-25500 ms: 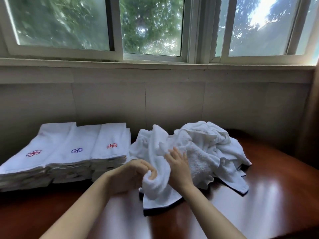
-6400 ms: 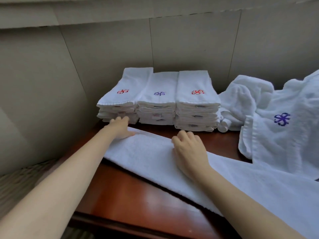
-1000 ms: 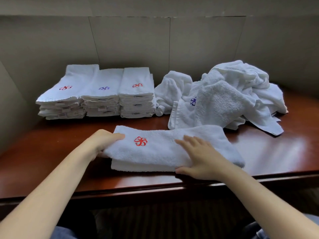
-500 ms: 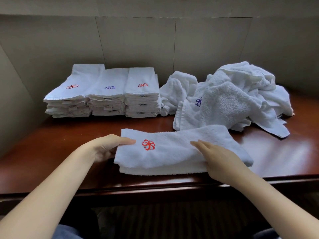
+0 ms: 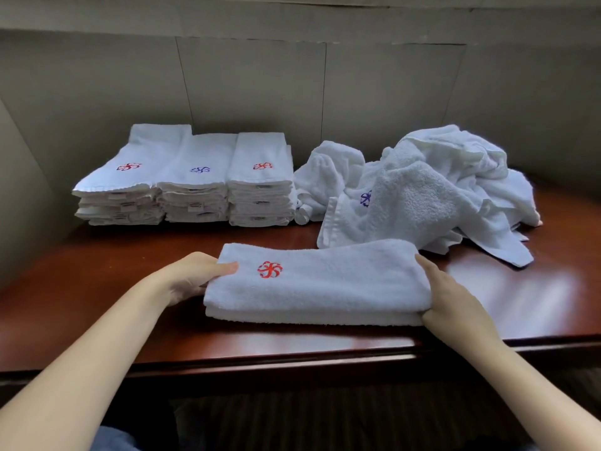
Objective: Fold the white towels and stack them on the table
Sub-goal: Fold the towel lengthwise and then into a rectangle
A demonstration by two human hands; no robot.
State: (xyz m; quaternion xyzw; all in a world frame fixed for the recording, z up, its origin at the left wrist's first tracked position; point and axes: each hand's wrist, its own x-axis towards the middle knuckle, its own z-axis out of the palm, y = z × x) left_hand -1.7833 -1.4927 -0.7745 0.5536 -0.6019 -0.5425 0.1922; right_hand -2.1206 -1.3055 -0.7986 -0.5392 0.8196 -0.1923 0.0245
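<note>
here left hand [image 5: 192, 276], right hand [image 5: 455, 301] grip folded towel [image 5: 328, 284].

Your only view comes from your head, looking forward and down from close above the near edge of the table [image 5: 81, 297], facing the wall [image 5: 390, 92] across the upper frame.

The light is dim, cool and even, with soft shadows. Pale glare lies on the glossy table [image 5: 536, 288] at middle right and along its near edge. Below that edge, deep shadow. Wall [image 5: 260, 76] lines bow toward the corners; detail is slightly soft.
</note>
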